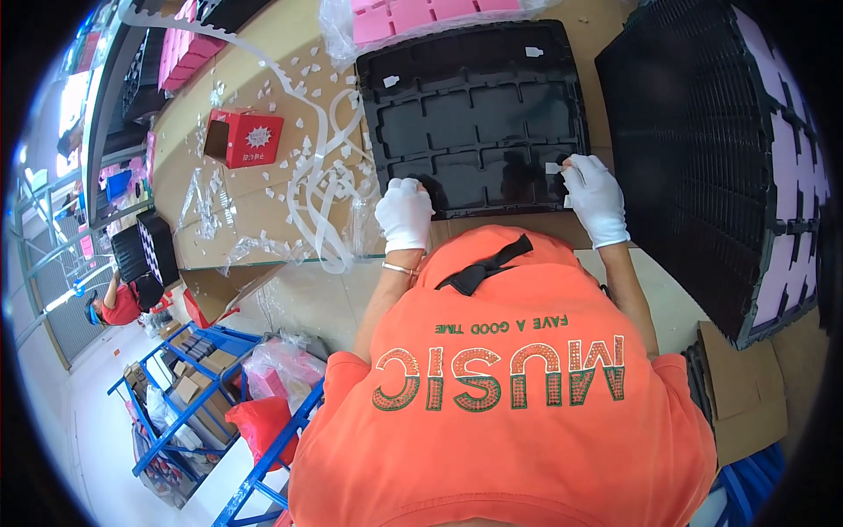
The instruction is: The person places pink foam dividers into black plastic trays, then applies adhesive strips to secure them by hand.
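Note:
A black plastic tray (474,110) with shallow moulded compartments lies in front of me on the cardboard-covered table. My left hand (406,215), in a white glove, is closed at its near left corner, the fingertips curled over the rim. At the near right corner my gloved right hand (595,200) has bent, pinched fingers, with a small white tag (552,168) at their tips. Another white piece (568,201) shows just below those fingers. Two more white tags, one far left (391,81) and one far right (534,52), lie on the tray. My left fingertips are partly hidden.
A tall stack of black trays with pale purple foam (702,167) stands at the right. Left are white scraps and strips (316,176) and a red box (246,138). Pink foam blocks (421,16) lie beyond the tray. A blue-framed rack (189,395) and a distant person (118,303) are leftward.

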